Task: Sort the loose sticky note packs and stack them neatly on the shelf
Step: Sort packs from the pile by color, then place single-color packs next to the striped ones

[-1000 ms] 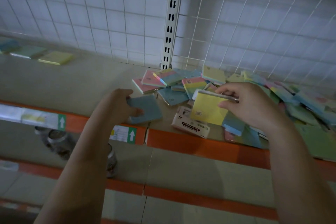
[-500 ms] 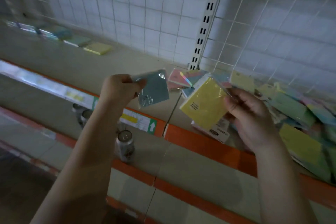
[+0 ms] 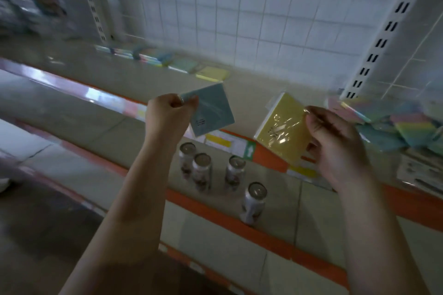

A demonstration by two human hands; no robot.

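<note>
Your left hand point(image 3: 167, 112) pinches a blue sticky note pack point(image 3: 212, 109) by its corner at 10 o'clock. Your right hand point(image 3: 335, 141) grips a yellow sticky note pack point(image 3: 282, 127) at 2 o'clock — fingers curled on its edge, 4 cans point(image 3: 230, 175) below.

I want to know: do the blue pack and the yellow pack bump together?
Apart. The head view shows shelf between the blue pack and the yellow pack.
</note>
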